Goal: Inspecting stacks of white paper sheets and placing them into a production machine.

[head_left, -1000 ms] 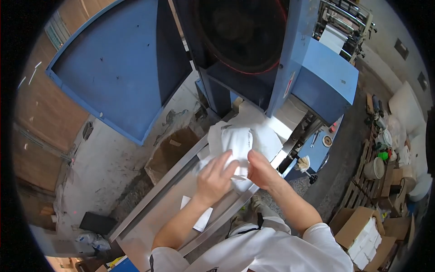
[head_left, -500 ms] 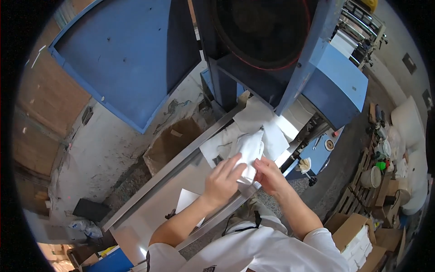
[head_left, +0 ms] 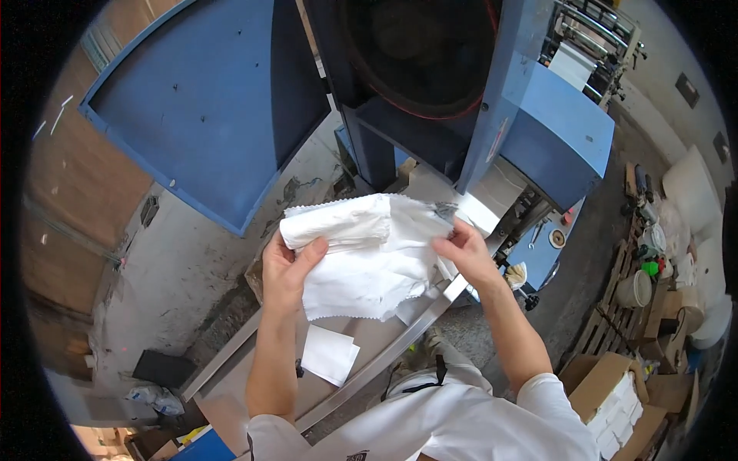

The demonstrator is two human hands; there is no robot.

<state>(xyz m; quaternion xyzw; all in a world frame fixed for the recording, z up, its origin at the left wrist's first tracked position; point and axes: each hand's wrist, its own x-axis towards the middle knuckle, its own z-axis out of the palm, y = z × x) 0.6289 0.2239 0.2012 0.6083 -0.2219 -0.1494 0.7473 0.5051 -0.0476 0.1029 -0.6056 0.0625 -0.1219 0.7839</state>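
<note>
A white cloth (head_left: 365, 273) with zigzag-cut edges is spread between my two hands above the metal tray table. Its upper left part is folded over into a loose roll, and a dark grey smudge marks its upper right corner. My left hand (head_left: 287, 265) grips the left side, thumb on top and fingers behind. At the right edge, just below the smudge, my right hand (head_left: 466, 250) pinches the cloth between thumb and fingers. Below the cloth, a folded white sheet (head_left: 329, 355) lies on the metal tray table (head_left: 250, 384).
A large blue machine (head_left: 550, 138) stands ahead and to the right, with a blue panel (head_left: 204, 100) swung out at left. Its side ledge holds tools. At lower right, a cardboard box (head_left: 596, 384) contains white packs, near a wooden pallet (head_left: 596, 307) and a white bucket (head_left: 634, 290).
The white cloth, bunched near the tray's right side before, is now opened out wide. My hands have moved apart, the left one farther left and up. The view has shifted slightly.
</note>
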